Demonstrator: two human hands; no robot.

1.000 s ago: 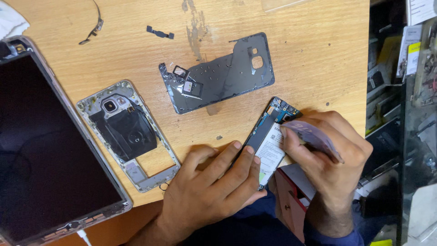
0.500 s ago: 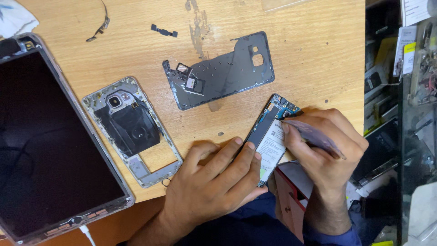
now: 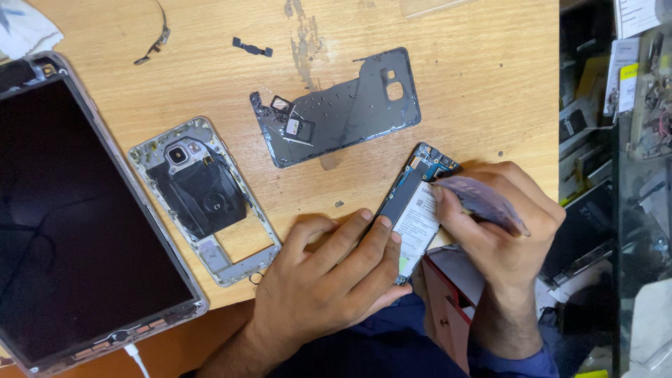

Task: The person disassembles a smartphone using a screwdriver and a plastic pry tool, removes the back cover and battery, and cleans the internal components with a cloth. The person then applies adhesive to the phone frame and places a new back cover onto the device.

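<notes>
Large dark tablet screen, left

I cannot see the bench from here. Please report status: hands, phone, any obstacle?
Left hand pins opened phone. Right hand works thin card at battery edge. Nothing obstructing.

Light wooden desk with visible grain, marked near its far edge by a dark worn smear. To the right, past the desk edge, dim crowded shelves of small packaged goods and loose parts. Even, soft light across the wood, no hard shadows.
</notes>
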